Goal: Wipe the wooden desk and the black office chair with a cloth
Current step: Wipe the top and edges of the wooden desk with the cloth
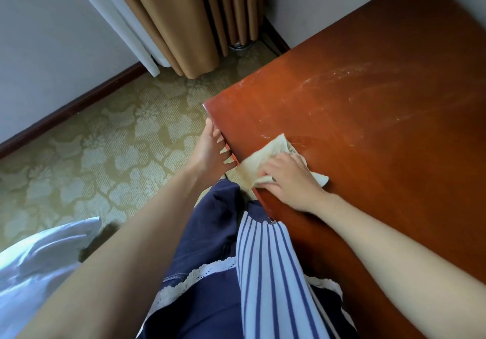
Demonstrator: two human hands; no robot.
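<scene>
Clutching the cloth [273, 149] at the desk [394, 133] edge, right hand [292, 178] is nearest the smears [342, 75] ahead; left hand [207, 152] rests spread on the edge.

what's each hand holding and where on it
The right hand grips the cloth at its bunched middle, pressed on the desk. The left hand holds nothing; its fingers touch the desk's edge.
</scene>
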